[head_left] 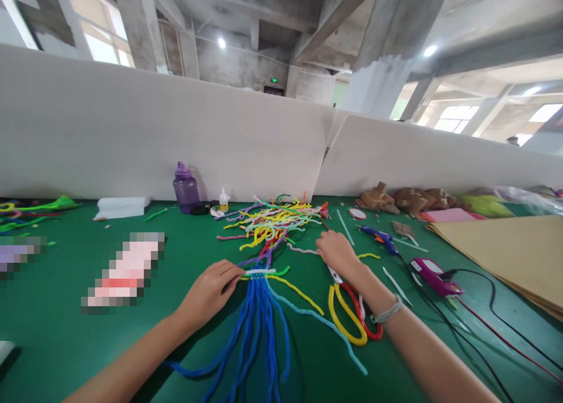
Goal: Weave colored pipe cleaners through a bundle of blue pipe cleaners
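Note:
My left hand [213,288] pinches the left end of a white pipe cleaner [264,271] lying across a bundle of blue pipe cleaners [257,321]. Yellow, green and light blue strands cross the bundle there too; the light blue pipe cleaner [328,324] trails to the lower right. My right hand [338,250] is closed low over the table, right of a heap of mixed pipe cleaners [281,218]. A pale pink pipe cleaner [302,249] runs up to its fingers, but what they grip is hidden. Scissors [347,315] with yellow and red handles lie partly beneath that hand.
A purple bottle [186,189] and a small glue bottle [224,200] stand by the white partition [264,139]. At right lie a blue glue gun [379,239], a magenta device [435,277] with cords, and brown sheets [505,256]. A blurred-out item [127,268] lies left.

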Demonstrator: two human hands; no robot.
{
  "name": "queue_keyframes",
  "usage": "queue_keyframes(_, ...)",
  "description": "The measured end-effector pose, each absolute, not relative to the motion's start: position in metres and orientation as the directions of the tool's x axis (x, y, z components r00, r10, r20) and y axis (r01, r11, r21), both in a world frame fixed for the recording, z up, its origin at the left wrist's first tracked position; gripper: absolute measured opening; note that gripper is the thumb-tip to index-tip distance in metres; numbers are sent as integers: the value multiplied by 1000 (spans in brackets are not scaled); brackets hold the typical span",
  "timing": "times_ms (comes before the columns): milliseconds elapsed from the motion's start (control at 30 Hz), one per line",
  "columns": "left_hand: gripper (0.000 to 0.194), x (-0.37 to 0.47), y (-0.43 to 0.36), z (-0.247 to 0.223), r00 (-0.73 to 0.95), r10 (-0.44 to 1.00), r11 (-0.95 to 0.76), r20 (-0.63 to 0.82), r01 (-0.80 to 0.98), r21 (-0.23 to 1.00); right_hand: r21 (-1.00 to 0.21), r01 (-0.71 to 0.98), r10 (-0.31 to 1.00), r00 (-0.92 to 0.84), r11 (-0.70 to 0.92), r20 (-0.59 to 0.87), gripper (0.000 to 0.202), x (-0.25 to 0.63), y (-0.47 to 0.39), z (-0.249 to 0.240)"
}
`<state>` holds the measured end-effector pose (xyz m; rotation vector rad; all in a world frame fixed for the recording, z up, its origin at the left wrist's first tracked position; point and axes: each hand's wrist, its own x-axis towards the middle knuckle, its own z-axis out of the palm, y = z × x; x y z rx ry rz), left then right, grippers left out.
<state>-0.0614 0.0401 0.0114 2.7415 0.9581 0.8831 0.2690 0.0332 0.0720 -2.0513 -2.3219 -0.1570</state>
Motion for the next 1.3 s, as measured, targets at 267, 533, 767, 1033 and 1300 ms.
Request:
queue_keyframes(267, 22, -62, 41, 12, 630, 588, -804, 507, 524, 281, 28, 978, 966, -208, 206, 156, 26, 223, 75, 83)
queue_keyframes(533, 22, -61, 39, 14, 630, 587, -805, 509, 525, 278, -69, 965, 960, -242, 254, 144, 25, 213, 101, 70)
queue_keyframes(767, 23, -60, 38, 14, 628, 581, -807, 518, 527, 266, -106, 971, 945, -179, 215, 273, 34, 211, 104, 75)
queue_keyframes(1033, 23, -61, 39, 13, 629, 592, -802, 504, 524, 287, -59, 965, 960, -244, 254, 136, 36, 206, 130, 76)
queue_keyframes(1300, 23, -62, 39, 12, 639, 597, -799, 485, 524, 293, 79, 964, 965, -258, 254, 49, 27, 192, 141, 80)
